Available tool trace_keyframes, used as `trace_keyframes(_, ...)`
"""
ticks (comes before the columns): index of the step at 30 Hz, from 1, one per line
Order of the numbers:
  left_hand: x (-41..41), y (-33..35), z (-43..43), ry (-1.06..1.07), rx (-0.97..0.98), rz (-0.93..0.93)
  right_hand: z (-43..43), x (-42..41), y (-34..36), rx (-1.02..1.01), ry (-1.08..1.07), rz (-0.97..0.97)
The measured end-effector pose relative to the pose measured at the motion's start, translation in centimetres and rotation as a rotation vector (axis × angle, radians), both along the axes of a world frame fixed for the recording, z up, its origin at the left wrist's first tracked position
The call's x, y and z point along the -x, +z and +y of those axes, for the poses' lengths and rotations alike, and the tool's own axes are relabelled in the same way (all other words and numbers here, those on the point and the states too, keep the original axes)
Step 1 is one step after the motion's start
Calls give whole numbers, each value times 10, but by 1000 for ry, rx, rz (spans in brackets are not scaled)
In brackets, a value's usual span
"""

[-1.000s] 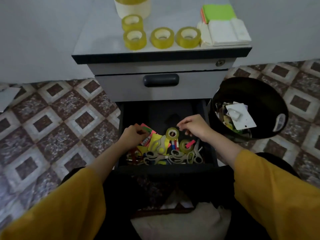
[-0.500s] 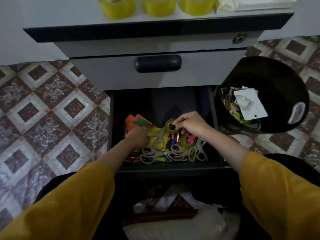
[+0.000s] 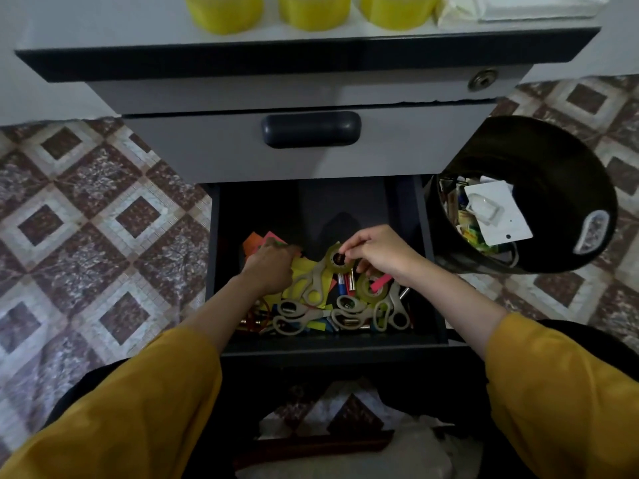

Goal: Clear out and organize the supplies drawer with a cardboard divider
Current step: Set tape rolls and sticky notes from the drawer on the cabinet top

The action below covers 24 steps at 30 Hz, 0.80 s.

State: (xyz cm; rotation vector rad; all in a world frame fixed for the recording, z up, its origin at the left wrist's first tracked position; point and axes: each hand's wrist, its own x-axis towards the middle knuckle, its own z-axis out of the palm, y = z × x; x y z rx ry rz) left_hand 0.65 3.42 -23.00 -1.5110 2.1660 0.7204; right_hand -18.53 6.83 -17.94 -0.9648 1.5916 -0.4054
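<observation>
The bottom drawer (image 3: 325, 344) of a grey cabinet is pulled out, and its front half holds a jumble of supplies. My right hand (image 3: 382, 255) pinches a small roll of clear tape (image 3: 337, 260) at its rim, lifted a little above the pile. A second small tape roll (image 3: 370, 288) lies just below it. My left hand (image 3: 271, 267) reaches into the left side, fingers curled down among yellow paper notes (image 3: 304, 267) and orange and pink notes (image 3: 259, 240); what it grips is hidden. Grey-handled scissors (image 3: 294, 318) and batteries (image 3: 345, 283) lie near the front.
A black bin (image 3: 560, 202) with discarded packaging stands right of the drawer. The closed middle drawer with a dark handle (image 3: 311, 129) is above. Large yellow tape rolls (image 3: 224, 12) and white pads (image 3: 518, 6) sit on the cabinet top. Patterned tiles surround it.
The camera has come closer and tilted down. My right hand has taken the small tape roll by its rim. My left hand has moved slightly right onto the yellow notes.
</observation>
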Motion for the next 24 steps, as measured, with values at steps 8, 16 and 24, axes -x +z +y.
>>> trace_keyframes(8, 2, -4, -2, -19, -9, -64, -1, 0, -2, -4, 14, 1)
trace_keyframes(16, 6, -1, -4, 14, -30, 24, -1, 2, -2, 16, 31, -12)
trace_keyframes(24, 11, 28, -21, 167, -6, 471, -3, 2, -13, 184, 127, 214)
